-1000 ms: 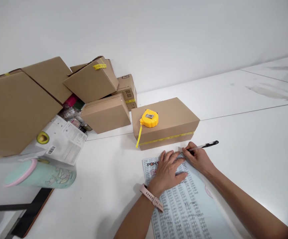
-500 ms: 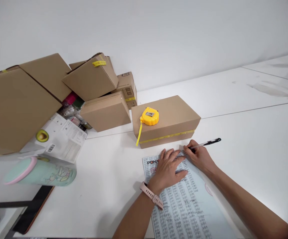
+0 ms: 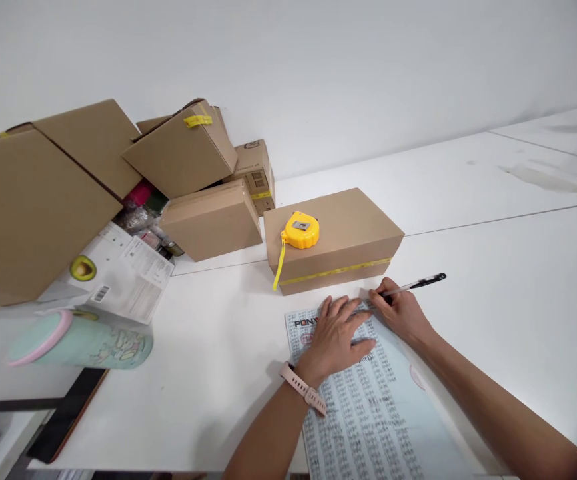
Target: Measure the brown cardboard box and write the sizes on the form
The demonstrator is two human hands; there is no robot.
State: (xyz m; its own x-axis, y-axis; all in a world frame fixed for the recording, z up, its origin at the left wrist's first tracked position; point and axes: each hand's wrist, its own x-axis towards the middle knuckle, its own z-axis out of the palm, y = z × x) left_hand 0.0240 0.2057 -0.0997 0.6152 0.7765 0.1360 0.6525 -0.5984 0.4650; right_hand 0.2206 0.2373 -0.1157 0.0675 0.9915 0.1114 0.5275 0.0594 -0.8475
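Note:
My left hand (image 3: 338,333) lies on a printed sheet of paper (image 3: 368,413), its fingers spread and a pink band around the wrist. At the sheet's top edge my right hand (image 3: 401,310) grips a pen (image 3: 421,283), with its dark end sticking out to the upper right. My fingers hide the pen's tip. Just beyond both hands sits a closed cardboard box (image 3: 341,233) sealed with yellow tape. A yellow tape measure (image 3: 300,231) rests on top of it, its strap hanging over the front.
Several cardboard boxes (image 3: 208,217) are piled at the left against the wall. Nearer stand a white printed package (image 3: 128,273) and a mint-green bottle (image 3: 103,345) with a pink ring. A dark flat object (image 3: 63,420) lies by the table's front left edge.
The whole view has shifted very slightly. My right hand and the pen sit a touch differently at the sheet's top edge; my left hand stays flat on the paper.

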